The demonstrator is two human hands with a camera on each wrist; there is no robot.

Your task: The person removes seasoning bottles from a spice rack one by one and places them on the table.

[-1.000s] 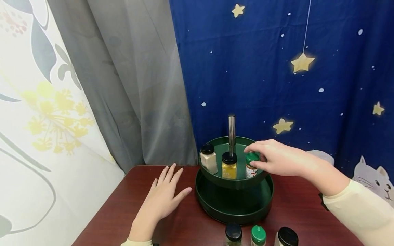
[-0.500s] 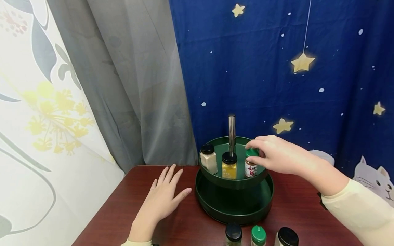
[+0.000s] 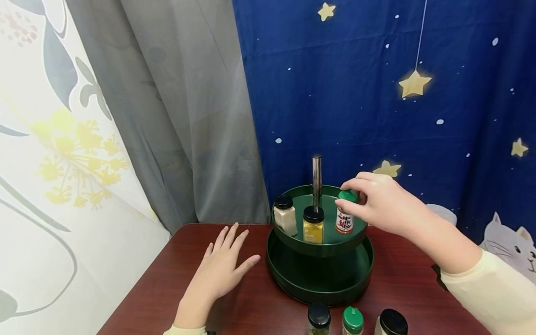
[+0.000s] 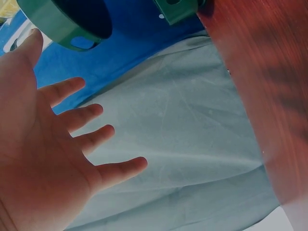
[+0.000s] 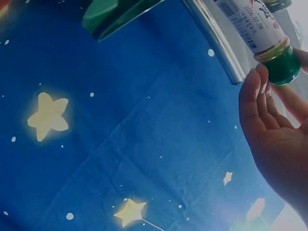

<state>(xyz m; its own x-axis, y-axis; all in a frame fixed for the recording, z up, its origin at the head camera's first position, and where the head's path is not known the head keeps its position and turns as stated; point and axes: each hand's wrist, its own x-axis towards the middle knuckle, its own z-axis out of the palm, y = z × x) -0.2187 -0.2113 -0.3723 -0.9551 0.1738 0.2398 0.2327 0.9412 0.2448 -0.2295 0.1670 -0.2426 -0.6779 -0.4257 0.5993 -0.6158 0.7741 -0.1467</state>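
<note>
Green cap (image 3: pixel 348 197) between curled right fingers (image 3: pixel 357 184)

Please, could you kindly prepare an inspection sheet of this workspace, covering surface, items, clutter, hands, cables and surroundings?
Surface: reddish-brown table, bearing a two-tier green stand.
Job's things: green-capped jar held at the upper tray; whether its base touches, I cannot tell. Pale jar and yellow jar on that tray. Three capped jars in front of the stand, cut off by the head view's edge.
Clutter: nothing seen.
Hands: right hand pinches the green cap; left hand holds nothing, fingers spread, left of the stand.
Cables: nothing seen.
Surroundings: blue star-patterned curtain, gray curtain, white floral curtain.
</note>
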